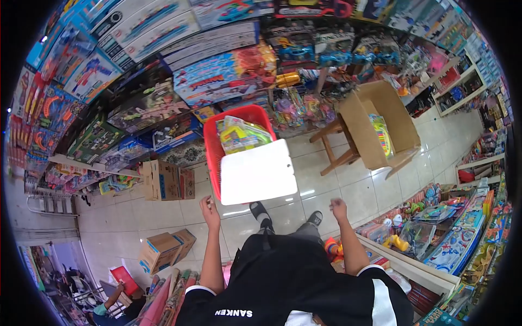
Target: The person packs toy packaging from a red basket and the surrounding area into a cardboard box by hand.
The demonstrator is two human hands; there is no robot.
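Observation:
My left hand (209, 211) is held out beside the near left corner of the red plastic basket (210, 142). Its fingers are loosely bent and a little apart, with nothing in them. My right hand (338, 208) hangs over the floor to the right of my feet, also loosely bent with nothing visible in it. Inside the basket lie clear-wrapped toys with yellow-green parts (242, 136). A white flat rectangular panel (258, 174) rests slanted over the basket's near part and covers some of its contents.
An open cardboard box (356, 127) holding a colourful packet (380, 136) sits on a wooden stool (326, 146). Cartons (163, 252) stand on the tiled floor at left. Toy-filled shelves surround the aisle. At lower left, another person's arm (113, 296) is near a red object (126, 280).

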